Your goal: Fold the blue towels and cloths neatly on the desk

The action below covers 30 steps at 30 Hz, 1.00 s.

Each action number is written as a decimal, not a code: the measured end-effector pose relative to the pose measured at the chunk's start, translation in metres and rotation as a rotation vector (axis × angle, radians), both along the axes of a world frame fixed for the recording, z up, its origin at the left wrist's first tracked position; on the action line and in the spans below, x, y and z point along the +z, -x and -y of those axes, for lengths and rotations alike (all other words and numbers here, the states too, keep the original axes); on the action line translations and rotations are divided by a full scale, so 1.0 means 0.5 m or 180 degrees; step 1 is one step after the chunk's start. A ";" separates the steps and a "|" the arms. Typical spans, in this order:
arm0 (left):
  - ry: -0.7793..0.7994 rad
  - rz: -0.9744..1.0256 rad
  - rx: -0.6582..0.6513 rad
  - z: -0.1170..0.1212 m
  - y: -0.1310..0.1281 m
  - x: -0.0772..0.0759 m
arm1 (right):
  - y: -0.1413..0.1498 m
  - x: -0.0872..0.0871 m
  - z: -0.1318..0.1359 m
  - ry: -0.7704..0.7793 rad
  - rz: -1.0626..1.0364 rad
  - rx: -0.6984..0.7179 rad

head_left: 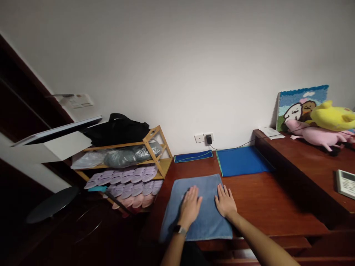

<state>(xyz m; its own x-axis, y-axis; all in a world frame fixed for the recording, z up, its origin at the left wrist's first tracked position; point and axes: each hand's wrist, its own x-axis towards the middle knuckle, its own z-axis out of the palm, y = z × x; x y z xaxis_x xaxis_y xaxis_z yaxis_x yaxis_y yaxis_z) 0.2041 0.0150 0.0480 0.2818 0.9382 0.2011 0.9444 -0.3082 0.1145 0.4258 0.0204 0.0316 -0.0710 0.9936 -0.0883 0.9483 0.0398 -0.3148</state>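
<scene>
A grey-blue towel (206, 221) lies spread out on the reddish-brown wooden desk (266, 207), its near edge close to the front of the desk. My left hand (190, 207) rests flat on the towel's middle, fingers stretched out and pointing away from me; a watch is on that wrist. At the towel's right edge lies my right hand (226, 201), palm down with its fingers spread, partly over the bare wood. Behind the towel are a bright blue cloth (244, 161) with a green edge and a narrow folded blue cloth (193, 157).
Left of the desk stands a wooden rack (165, 167) with several slippers (131, 175), plastic-wrapped bundles and a black bag (119, 130). A plugged-in adapter (209, 139) trails a cord rightward. Plush toys (318, 135) and a calculator-like device (346, 183) sit on the raised surface at right.
</scene>
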 end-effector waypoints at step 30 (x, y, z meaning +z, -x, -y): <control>0.0505 0.0056 0.0853 -0.027 0.233 -0.058 | 0.012 0.007 0.084 0.0016 0.0138 -0.0041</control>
<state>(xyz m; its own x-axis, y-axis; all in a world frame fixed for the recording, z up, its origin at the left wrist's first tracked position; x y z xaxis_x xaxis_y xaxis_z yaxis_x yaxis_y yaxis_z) 0.0876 0.0284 0.0191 0.0178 0.9986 0.0490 0.9871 -0.0254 0.1582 0.4196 -0.0218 0.0353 -0.0543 0.9939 -0.0959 0.9615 0.0262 -0.2735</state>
